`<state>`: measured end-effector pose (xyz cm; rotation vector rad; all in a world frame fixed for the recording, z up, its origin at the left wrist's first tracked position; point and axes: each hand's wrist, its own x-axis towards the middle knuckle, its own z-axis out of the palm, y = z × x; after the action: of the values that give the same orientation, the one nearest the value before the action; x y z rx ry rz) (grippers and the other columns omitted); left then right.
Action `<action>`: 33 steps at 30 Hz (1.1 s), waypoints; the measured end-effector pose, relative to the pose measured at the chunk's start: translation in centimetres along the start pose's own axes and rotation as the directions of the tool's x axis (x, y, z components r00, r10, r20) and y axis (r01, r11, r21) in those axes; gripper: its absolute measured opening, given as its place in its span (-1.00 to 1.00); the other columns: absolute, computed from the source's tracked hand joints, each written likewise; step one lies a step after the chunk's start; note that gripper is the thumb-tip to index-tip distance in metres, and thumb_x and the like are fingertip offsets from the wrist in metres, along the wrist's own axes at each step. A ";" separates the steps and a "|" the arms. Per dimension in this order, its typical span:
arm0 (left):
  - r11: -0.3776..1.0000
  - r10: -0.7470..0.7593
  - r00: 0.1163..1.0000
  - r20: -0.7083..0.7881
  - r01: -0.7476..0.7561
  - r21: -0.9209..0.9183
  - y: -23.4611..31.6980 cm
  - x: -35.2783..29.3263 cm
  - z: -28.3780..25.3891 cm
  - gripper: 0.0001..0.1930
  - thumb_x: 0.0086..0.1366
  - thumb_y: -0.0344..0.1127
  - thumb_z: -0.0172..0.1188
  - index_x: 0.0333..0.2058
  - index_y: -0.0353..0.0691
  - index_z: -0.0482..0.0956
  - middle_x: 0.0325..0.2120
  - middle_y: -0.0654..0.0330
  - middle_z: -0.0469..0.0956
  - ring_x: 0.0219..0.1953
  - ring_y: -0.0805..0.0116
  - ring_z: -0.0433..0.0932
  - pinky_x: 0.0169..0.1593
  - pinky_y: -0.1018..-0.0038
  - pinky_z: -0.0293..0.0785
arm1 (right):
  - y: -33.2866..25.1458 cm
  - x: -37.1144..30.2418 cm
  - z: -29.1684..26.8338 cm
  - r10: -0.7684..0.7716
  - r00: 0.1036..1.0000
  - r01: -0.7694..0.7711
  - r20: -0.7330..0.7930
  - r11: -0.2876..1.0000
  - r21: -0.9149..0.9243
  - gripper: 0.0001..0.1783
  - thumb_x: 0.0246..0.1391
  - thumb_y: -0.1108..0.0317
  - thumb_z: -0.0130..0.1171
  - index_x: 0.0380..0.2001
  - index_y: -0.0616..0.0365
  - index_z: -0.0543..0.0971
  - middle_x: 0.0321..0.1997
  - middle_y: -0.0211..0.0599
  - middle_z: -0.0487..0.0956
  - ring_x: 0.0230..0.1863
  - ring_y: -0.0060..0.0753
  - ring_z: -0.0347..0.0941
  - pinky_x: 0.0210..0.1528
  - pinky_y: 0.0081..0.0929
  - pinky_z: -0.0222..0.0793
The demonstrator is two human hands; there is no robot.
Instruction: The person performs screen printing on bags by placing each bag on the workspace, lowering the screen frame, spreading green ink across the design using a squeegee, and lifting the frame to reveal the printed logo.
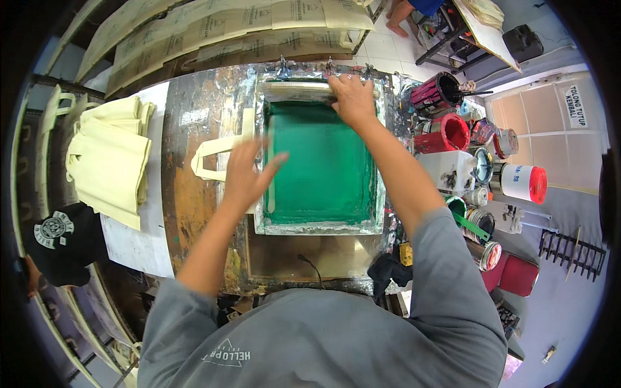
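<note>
A printing screen (316, 227) with a pale, stained frame and green ink across its mesh lies on the worktable. Along its far end rests a squeegee (294, 91) with a long pale handle. My right hand (354, 102) is closed over the squeegee's right end. My left hand (244, 173), blurred by motion, hovers at the screen's left edge with its thumb spread, and nothing shows in it. Beside it, a cream bag's handle loop (206, 147) sticks out from under the screen; most of that bag is hidden.
Stacked cream bags (110, 155) lie on a white sheet (155, 239) at left, near a person's black cap (65, 242). Ink-stained cans (435, 94) and a red tub (446, 134) line the right side. Racks of printed bags (239, 26) stand beyond the table. A black cloth (389, 268) lies near right.
</note>
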<state>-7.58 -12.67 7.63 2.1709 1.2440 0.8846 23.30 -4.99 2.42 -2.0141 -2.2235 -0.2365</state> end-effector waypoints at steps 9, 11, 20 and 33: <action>0.791 0.171 0.978 0.121 -0.209 0.575 -5.7 10.8 9.8 -0.26 0.18 0.54 0.25 -0.38 -0.19 0.63 -0.41 0.10 0.63 -0.31 0.07 0.64 -0.17 0.18 0.49 | -1.1 -3.2 0.0 -0.081 0.990 0.077 0.118 0.996 0.039 -0.40 -0.04 0.20 0.56 0.05 -0.10 0.50 -0.04 -0.37 0.62 0.04 -0.16 0.60 0.01 -0.08 0.45; 0.778 0.285 0.957 0.053 -0.263 0.571 -5.6 8.6 9.7 -0.28 0.15 0.54 0.28 -0.49 -0.14 0.57 -0.53 0.18 0.58 -0.44 0.12 0.61 -0.27 0.22 0.45 | -1.9 -5.8 -0.4 -0.103 0.995 0.103 0.007 0.993 0.050 -0.38 -0.11 0.21 0.58 0.02 -0.08 0.50 -0.15 -0.37 0.58 -0.08 -0.17 0.58 -0.09 -0.10 0.44; 0.822 0.278 0.957 0.082 -0.281 0.495 -2.0 -3.6 7.5 -0.33 0.12 0.49 0.35 -0.48 -0.10 0.55 -0.52 0.20 0.51 -0.44 0.13 0.56 -0.29 0.22 0.41 | -7.0 -17.6 -2.5 -0.088 0.995 0.083 0.055 0.992 0.100 -0.36 -0.15 0.23 0.59 0.04 -0.10 0.52 -0.17 -0.37 0.54 -0.09 -0.15 0.51 -0.07 -0.09 0.32; 0.944 0.051 0.998 0.030 -0.058 0.325 -0.8 -19.1 1.5 0.26 -0.13 0.40 0.62 0.40 -0.31 0.33 0.15 -0.08 0.39 0.18 -0.13 0.36 0.29 -0.04 0.29 | -12.8 -28.5 -6.8 0.024 0.999 -0.030 0.034 0.981 0.192 -0.53 0.07 0.37 0.36 0.08 -0.16 0.57 -0.10 -0.29 0.52 -0.01 -0.12 0.45 0.09 -0.01 0.24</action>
<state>-14.09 -29.19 0.46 2.4742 1.4083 0.7137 13.37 -35.42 2.99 -1.9562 -2.1434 0.0132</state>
